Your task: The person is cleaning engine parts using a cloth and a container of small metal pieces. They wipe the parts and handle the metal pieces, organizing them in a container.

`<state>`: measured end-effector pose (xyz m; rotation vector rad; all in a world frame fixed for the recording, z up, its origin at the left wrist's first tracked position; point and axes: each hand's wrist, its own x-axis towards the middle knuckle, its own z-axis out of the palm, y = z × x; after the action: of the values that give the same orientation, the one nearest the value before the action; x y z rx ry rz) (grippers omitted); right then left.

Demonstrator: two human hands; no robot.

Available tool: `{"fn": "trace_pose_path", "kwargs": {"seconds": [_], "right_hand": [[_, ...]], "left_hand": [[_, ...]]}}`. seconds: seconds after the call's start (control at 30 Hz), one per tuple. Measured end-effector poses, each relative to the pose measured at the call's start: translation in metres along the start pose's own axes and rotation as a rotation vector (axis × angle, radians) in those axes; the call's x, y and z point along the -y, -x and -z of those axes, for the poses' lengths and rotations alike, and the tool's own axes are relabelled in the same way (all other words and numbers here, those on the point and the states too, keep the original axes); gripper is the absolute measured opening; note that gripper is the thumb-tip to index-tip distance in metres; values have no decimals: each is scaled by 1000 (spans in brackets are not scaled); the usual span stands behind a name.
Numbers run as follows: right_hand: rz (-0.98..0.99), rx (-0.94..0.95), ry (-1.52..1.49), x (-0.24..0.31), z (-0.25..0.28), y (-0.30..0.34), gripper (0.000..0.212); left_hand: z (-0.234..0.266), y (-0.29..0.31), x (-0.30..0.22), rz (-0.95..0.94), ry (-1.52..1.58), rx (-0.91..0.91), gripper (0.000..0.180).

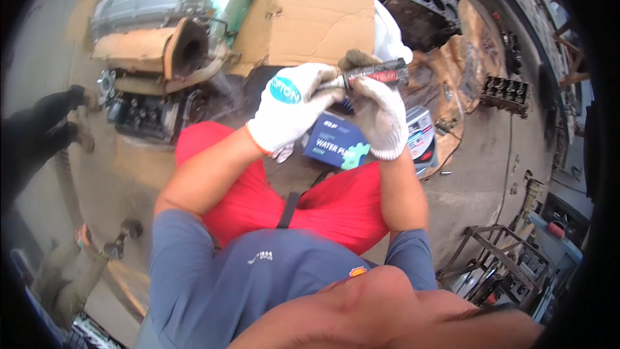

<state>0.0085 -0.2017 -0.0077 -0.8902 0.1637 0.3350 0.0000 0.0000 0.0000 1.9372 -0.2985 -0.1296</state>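
Both my hands wear white knitted gloves and meet in front of me above my lap. Between them lies a slim black-and-red tube [381,75] with a silvery end, held nearly level. My left hand [284,105] pinches the silvery end on the left. The fingers of my right hand [381,116] close round the dark, printed body. What is inside the tube does not show. Just below the hands a blue box [332,139] with a light green corner rests near my knees. To its right is a grey-and-white package [420,134], partly behind my right wrist.
An engine [152,52] with a rusty exhaust part stands at the left, beside a large cardboard sheet [323,13]. A white container [386,32] and an engine block [423,6] are beyond my right hand. A cylinder head [505,95] and a metal frame [491,255] lie right.
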Motion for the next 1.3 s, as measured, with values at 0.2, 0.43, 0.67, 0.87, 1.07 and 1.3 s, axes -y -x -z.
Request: {"fn": "trace_pose_path", "kwargs": {"seconds": [0.2,0.43,0.67,0.87,1.07,1.3], "right_hand": [[-15,54,213,-2,-30,12,50],[-82,195,364,15,-24,-7,53],[-18,120,271,-10,-14,-25,51],[46,188,354,-16,2,-33,30],[10,274,254,8,13,-22,32],[-58,261,317,36,11,6,41]], "left_hand": [[19,17,7,-256,-275,-15,28],[19,24,1,139,200,85,23],[6,16,11,259,293,-55,31],[5,4,27,129,93,-82,27],[-5,10,35,465,978,319,45],[-12,13,35,548,1318,479,42]]}}
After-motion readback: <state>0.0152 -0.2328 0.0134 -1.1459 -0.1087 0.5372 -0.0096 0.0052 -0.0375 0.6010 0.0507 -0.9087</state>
